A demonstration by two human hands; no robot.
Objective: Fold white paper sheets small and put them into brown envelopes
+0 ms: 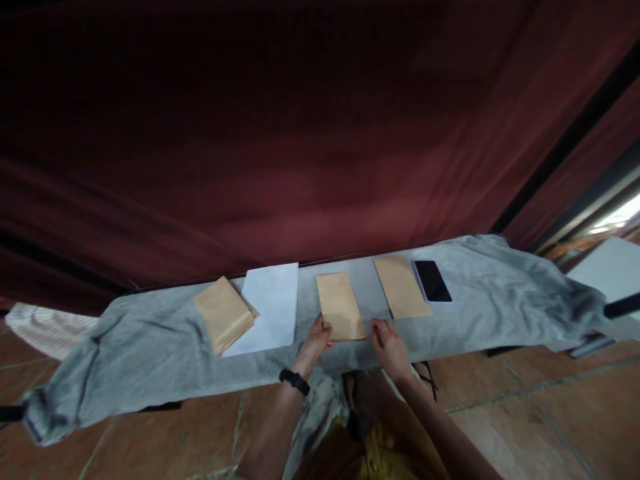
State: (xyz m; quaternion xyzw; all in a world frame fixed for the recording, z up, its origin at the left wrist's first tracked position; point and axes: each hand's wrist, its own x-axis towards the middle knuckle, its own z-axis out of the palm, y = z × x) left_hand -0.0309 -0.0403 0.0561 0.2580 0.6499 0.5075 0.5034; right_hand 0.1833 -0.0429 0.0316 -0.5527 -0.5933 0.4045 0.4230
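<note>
A brown paper envelope (343, 307) with a faint red mark near its top lies in front of me on the grey cloth. My left hand (316, 335) pinches its lower left corner, thumb on top. Close by the lower right corner is my right hand (387, 341), its fingers curled together. Whether those fingers hold anything is hidden from view. To the right lies a single brown envelope (403, 287), flat on the cloth. A stack of brown envelopes (225, 313) sits at the left, partly over white paper (273, 303).
A dark-screened phone (433, 281) lies right of the single envelope. The grey cloth (165, 340) covers a long narrow surface, its ends bunched. Behind it hangs a dark red curtain (320, 167). Tiled floor (200, 433) shows below, and a white panel (610, 267) stands at far right.
</note>
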